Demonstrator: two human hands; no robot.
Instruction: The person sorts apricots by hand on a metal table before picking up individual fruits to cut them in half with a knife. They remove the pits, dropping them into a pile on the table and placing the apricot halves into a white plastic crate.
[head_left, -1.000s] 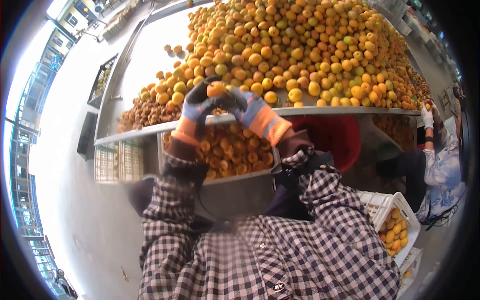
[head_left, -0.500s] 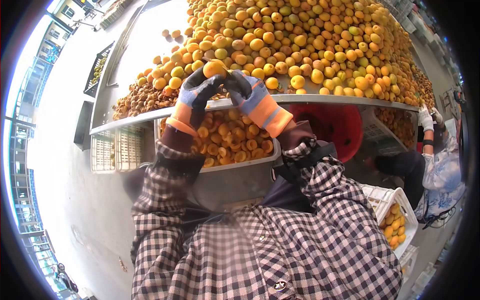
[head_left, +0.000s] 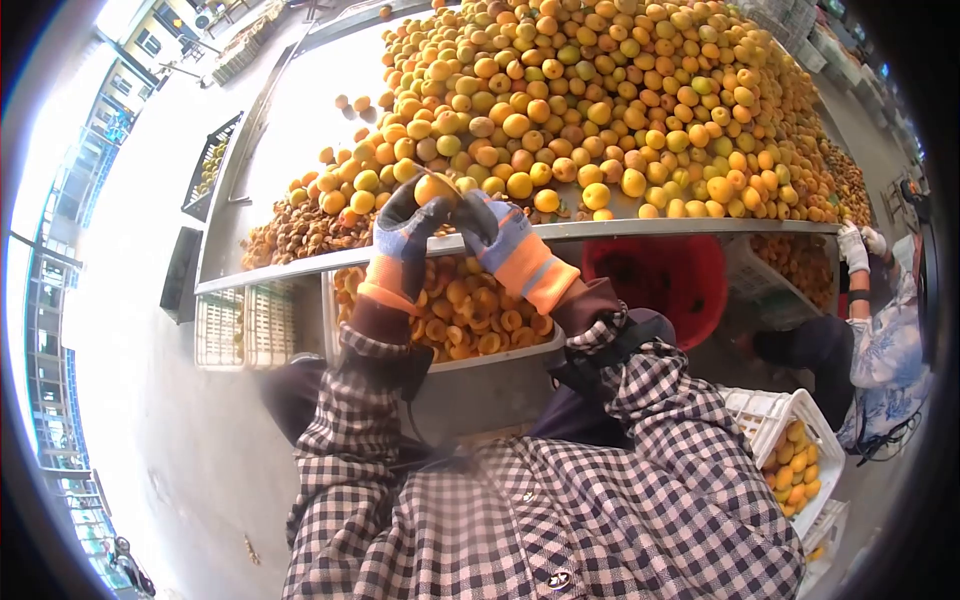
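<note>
My left hand (head_left: 408, 235), in a grey, blue and orange glove, is closed round a yellow-orange fruit (head_left: 434, 188) above the table's front edge. Against the fruit's right side, my right hand (head_left: 490, 232) in a matching glove has its fingers pressed together; what lies between them is too small to make out. A thin brownish edge shows along the top of the fruit. Behind both hands, a big heap of similar fruit (head_left: 600, 110) covers much of the metal table (head_left: 300, 150). Below them, a bin of halved fruit (head_left: 480, 310) stands under the table edge.
Small brown pieces (head_left: 300, 235) lie at the table's left front. Under the table are a red tub (head_left: 690, 290) and a white crate (head_left: 245, 325). Another crate of fruit (head_left: 797, 465) stands at the lower right. A co-worker's gloved hands (head_left: 853, 247) touch the table's right edge.
The view has shifted, so the table and bins appear slightly lower. Both hands remain together at the fruit, with the left fingers turned a little around it.
</note>
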